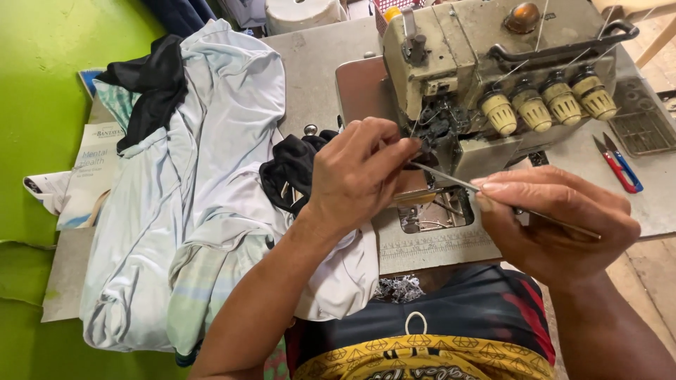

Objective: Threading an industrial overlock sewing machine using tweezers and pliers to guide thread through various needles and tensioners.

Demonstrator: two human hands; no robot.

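Observation:
A worn beige overlock sewing machine (479, 63) stands on a grey table (313, 63), with several thread tension knobs (546, 105) on its front. My left hand (355, 176) is pinched at the needle area, fingertips touching the dark threading parts. My right hand (556, 222) holds long thin metal tweezers (451, 179), whose tip points into the same spot under my left fingers. The thread itself is too fine to see.
A pile of pale blue and white cloth (204, 190) with black fabric (151, 84) covers the table's left. More black fabric (292, 165) lies by the machine. Red and blue thread snips (618, 165) rest at the right. Papers (88, 176) lie against a green wall.

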